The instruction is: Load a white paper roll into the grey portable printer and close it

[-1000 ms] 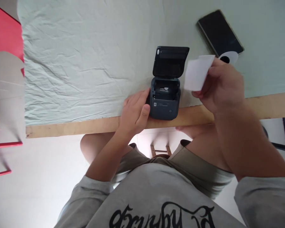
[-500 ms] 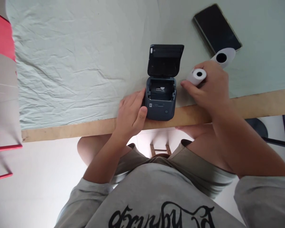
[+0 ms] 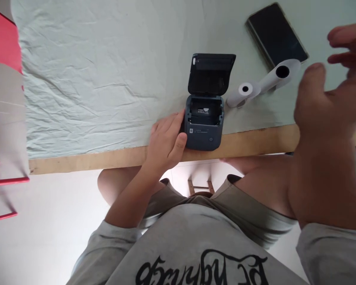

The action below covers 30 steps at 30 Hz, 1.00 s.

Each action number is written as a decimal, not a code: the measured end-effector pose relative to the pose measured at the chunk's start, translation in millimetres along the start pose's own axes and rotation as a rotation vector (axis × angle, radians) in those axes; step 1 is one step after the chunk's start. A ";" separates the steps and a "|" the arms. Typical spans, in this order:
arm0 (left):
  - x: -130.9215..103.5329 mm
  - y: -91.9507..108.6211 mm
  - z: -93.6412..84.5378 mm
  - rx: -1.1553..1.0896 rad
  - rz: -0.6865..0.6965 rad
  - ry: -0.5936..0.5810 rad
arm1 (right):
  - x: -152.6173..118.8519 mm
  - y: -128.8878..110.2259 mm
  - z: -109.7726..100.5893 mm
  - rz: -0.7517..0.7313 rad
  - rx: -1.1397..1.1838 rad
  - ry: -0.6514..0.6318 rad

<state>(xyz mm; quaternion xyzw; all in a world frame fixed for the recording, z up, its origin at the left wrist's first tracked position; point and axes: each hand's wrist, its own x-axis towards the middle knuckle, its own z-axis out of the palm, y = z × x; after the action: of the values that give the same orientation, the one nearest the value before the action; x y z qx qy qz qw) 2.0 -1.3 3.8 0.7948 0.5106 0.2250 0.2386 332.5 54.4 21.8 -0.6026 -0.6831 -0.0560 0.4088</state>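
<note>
A small dark blue printer (image 3: 204,136) sits at the table's front edge, its black lid (image 3: 212,74) raised and its compartment showing a white label inside. Against its left side rests my left hand (image 3: 166,140), fingertips and thumb touching the casing. To the printer's right a small white paper roll (image 3: 239,95) stands on the cloth. A larger white roll (image 3: 269,81) with a dark core is just behind and right of it. My right hand (image 3: 335,79) is raised at the right, fingers apart, with nothing in it.
A dark phone in a clear case (image 3: 277,35) lies behind the larger roll. Pale green cloth (image 3: 106,71) covers the table, with a bare wooden strip (image 3: 86,162) along the front edge. Red objects (image 3: 2,39) are at the far left.
My right hand has let go of the small roll and moved up and to the right. The small roll now stands uncovered. My left hand still touches the printer.
</note>
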 end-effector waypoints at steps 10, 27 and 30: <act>5.6 0.8 2.1 0.023 -0.019 -0.014 | 3.5 7.1 27.3 0.111 -0.080 -0.269; 5.6 -0.9 3.3 0.060 -0.012 -0.002 | 12.6 -38.4 11.2 0.107 0.405 0.101; 6.5 0.1 2.7 0.060 -0.021 -0.016 | 5.8 -73.4 4.5 0.039 0.485 0.002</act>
<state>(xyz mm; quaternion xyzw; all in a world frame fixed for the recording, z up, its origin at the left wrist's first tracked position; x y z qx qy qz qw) 6.1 4.2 2.5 0.7981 0.5233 0.2005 0.2211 266.9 41.8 53.0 -0.4997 -0.6644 0.1168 0.5433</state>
